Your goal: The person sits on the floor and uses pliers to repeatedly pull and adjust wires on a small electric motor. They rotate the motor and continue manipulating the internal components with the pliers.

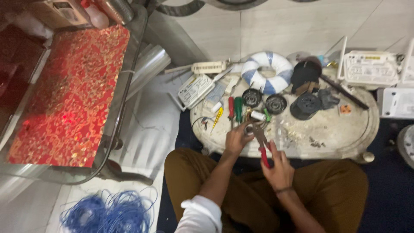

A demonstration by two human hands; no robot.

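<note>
Right hand (279, 169) fingers wrapped around red-handled pliers (261, 142); left hand (238, 138) pinching small part at pliers' tip (part unclear); screwdrivers (235, 108) just beyond

Whatever the left hand (238, 137) pinches at the nose of the red-handled pliers (261, 144) is too small to tell, fingers curled right over it. The right hand (279, 169) covers the lower end of the pliers' handles. Off to the right, the white box (399, 102) is cut by the edge, and the blue wire coil (107, 212) runs off the bottom.
</note>
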